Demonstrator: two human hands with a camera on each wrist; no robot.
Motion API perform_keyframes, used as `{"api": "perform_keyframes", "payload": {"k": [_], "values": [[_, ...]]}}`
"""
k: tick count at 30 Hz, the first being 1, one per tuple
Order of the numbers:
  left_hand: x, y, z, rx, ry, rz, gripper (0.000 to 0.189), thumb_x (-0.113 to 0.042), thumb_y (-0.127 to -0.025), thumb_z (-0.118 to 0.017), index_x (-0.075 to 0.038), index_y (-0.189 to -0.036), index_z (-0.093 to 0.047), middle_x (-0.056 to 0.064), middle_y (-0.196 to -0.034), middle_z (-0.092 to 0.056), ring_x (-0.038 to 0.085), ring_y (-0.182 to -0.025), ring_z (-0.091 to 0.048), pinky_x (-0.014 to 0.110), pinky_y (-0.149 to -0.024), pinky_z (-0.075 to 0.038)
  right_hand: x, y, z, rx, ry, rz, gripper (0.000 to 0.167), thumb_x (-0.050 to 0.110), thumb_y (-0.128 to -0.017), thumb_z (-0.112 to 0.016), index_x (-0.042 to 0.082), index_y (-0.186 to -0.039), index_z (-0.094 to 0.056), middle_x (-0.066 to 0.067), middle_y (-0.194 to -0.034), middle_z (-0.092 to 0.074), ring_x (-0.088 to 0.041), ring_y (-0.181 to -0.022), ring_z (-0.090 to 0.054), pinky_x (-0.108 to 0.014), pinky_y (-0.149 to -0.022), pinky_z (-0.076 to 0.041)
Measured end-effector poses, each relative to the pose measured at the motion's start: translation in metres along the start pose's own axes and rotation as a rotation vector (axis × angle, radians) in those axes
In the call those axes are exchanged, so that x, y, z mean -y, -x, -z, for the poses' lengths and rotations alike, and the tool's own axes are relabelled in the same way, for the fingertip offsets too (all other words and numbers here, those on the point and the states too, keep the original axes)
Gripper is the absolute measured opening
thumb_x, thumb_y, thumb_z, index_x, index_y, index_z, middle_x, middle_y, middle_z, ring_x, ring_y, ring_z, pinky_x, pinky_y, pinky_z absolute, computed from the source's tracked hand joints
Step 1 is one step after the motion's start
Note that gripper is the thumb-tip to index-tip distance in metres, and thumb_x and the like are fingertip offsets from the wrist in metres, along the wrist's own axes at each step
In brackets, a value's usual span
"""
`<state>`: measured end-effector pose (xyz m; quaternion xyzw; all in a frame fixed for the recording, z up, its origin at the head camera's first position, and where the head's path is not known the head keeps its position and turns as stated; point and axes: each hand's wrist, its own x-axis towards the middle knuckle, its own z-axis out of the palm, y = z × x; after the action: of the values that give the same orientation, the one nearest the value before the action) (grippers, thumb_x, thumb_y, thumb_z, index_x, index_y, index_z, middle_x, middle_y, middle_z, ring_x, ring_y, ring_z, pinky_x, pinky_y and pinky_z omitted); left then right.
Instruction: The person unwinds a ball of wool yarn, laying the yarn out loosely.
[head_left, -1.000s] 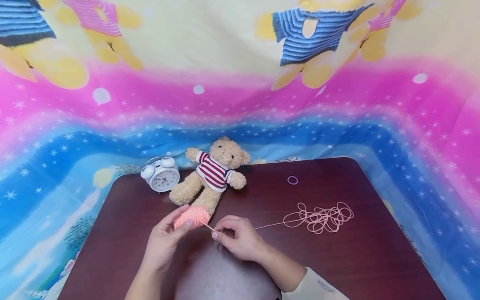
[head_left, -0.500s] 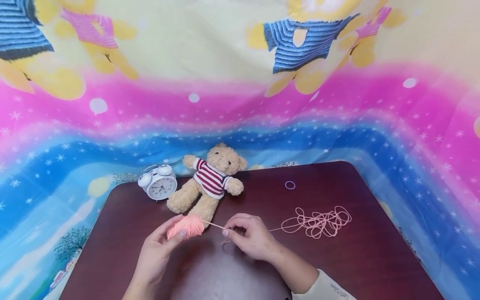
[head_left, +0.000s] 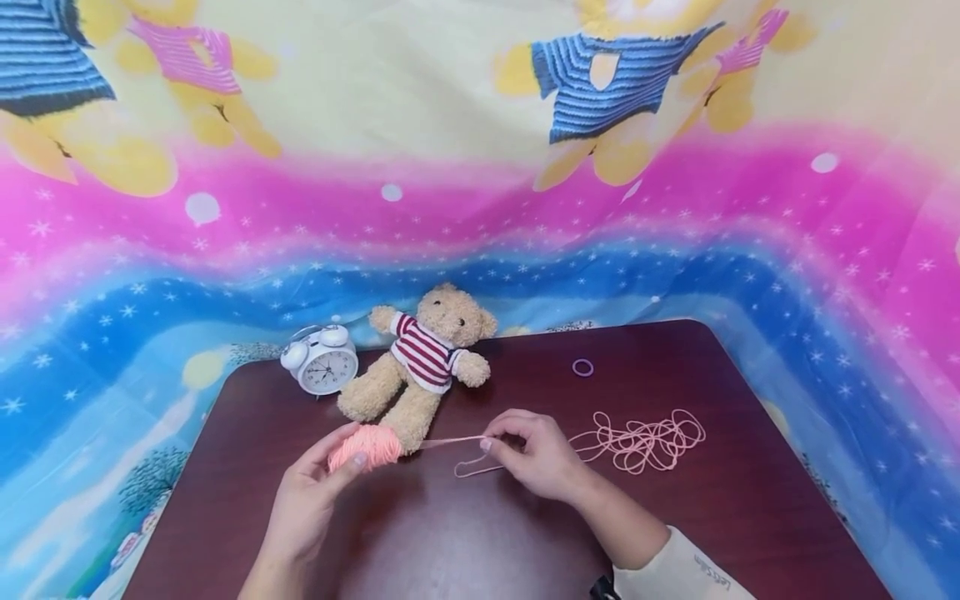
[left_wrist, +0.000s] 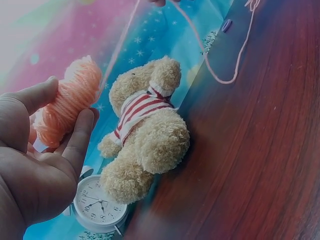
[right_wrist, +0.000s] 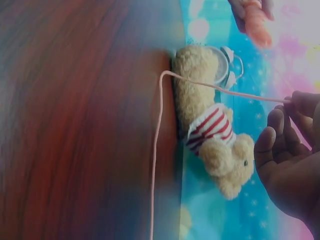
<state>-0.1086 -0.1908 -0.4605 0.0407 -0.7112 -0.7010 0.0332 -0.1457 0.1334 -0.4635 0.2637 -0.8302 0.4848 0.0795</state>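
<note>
My left hand [head_left: 303, 500] grips a small skein of peach-pink yarn [head_left: 366, 447] between thumb and fingers, as the left wrist view also shows with the skein [left_wrist: 70, 102] raised off the table. To its right, my right hand [head_left: 536, 454] pinches the yarn strand between thumb and forefinger. A straight length of strand [head_left: 450, 440] stretches from the skein to those fingertips. From the pinch a slack loop [head_left: 468, 475] hangs down, and the strand runs on to a loose tangle of yarn [head_left: 648, 442] lying on the table at the right.
A teddy bear [head_left: 423, 354] in a striped sweater lies behind the skein. Beside it stands a white alarm clock [head_left: 327, 369]. A purple ring [head_left: 582, 367] lies on the dark wooden table [head_left: 540, 358] towards the back. A printed cloth [head_left: 480, 208] hangs behind.
My right hand has moved right, away from the skein, lengthening the strand between the hands. The slack loop below it has grown. My left hand has shifted slightly left, still holding the skein.
</note>
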Motion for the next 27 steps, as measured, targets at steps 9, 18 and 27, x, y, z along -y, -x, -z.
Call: {"api": "perform_keyframes", "payload": {"k": [9,18,27], "values": [[-0.001,-0.001,0.006,0.001,0.071,-0.024,0.045,0.0,-0.095,-0.072,0.003,-0.139,-0.061,-0.004,-0.119,-0.072,0.006,-0.103,-0.067,0.022,-0.085,-0.058,-0.01,0.003,0.022,-0.005,0.038,-0.026,0.003,0.021,-0.096,-0.076,0.019,-0.096,-0.079,0.016,-0.097,-0.071,-0.005,-0.089,-0.067,-0.03,-0.078,-0.058],[-0.002,-0.001,0.01,-0.001,0.074,-0.019,0.044,0.001,-0.096,-0.071,0.002,-0.139,-0.061,-0.002,-0.116,-0.073,0.007,-0.1,-0.068,0.023,-0.084,-0.059,-0.02,0.012,0.04,-0.014,0.057,-0.068,0.003,0.02,-0.096,-0.076,0.019,-0.097,-0.079,0.016,-0.098,-0.071,-0.006,-0.09,-0.066,-0.033,-0.078,-0.058],[-0.005,-0.001,0.013,-0.013,0.069,-0.011,0.044,0.001,-0.096,-0.072,0.001,-0.139,-0.062,-0.002,-0.113,-0.073,0.008,-0.096,-0.069,0.024,-0.083,-0.059,-0.03,0.019,0.066,-0.069,0.095,-0.071,0.007,0.018,-0.094,-0.078,0.025,-0.095,-0.078,0.014,-0.098,-0.072,-0.007,-0.09,-0.067,-0.031,-0.075,-0.057]]}}
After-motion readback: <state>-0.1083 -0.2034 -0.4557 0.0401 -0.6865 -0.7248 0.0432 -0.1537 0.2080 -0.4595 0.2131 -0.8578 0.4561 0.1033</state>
